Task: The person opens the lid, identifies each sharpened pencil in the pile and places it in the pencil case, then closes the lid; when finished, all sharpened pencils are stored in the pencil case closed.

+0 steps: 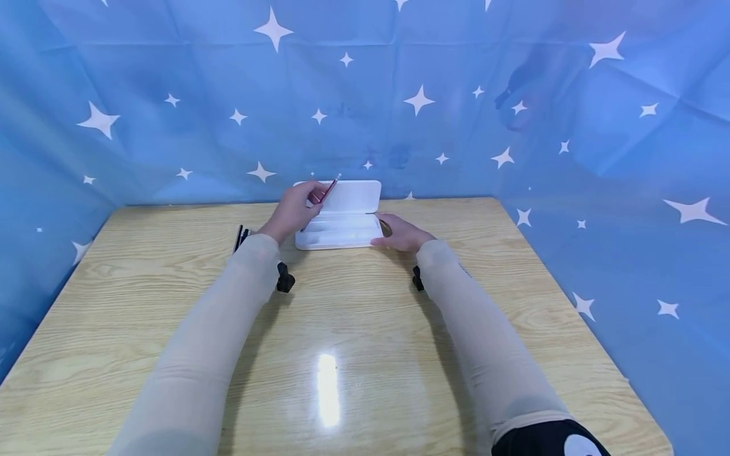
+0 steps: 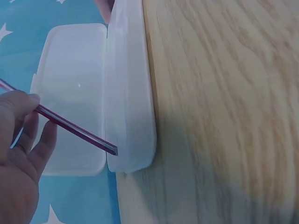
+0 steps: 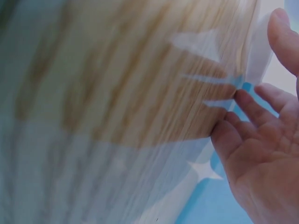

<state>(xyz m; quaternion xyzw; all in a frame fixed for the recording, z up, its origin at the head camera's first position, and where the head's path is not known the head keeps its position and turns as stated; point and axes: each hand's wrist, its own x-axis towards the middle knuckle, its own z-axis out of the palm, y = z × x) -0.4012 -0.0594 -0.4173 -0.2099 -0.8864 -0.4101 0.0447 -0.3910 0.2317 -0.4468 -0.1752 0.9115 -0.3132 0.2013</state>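
Left hand: the left hand (image 1: 293,209) pinches a slim red pencil (image 2: 77,129) – possibly a pen – between thumb and fingers, slanted, its lower end at the left end of the case.
Right hand: the right hand (image 1: 402,234), thumb apart and fingers loosely bent, sits against the case's right end; how firmly it steadies it, I can't tell.
White pencil case: the white pencil case (image 1: 342,239) lies open at the table's (image 1: 365,329) far side, lid (image 1: 356,196) back towards the starry curtain (image 1: 353,114).
Pencil risk: at that slant it could catch the rim or fall askew if let go early.
Case risk: a hard push might slide or tip it – the back edge looks close.
Black pens: the black pens (image 1: 237,238), partly hidden by the left sleeve (image 1: 211,329), might roll if the cuff brushes them.
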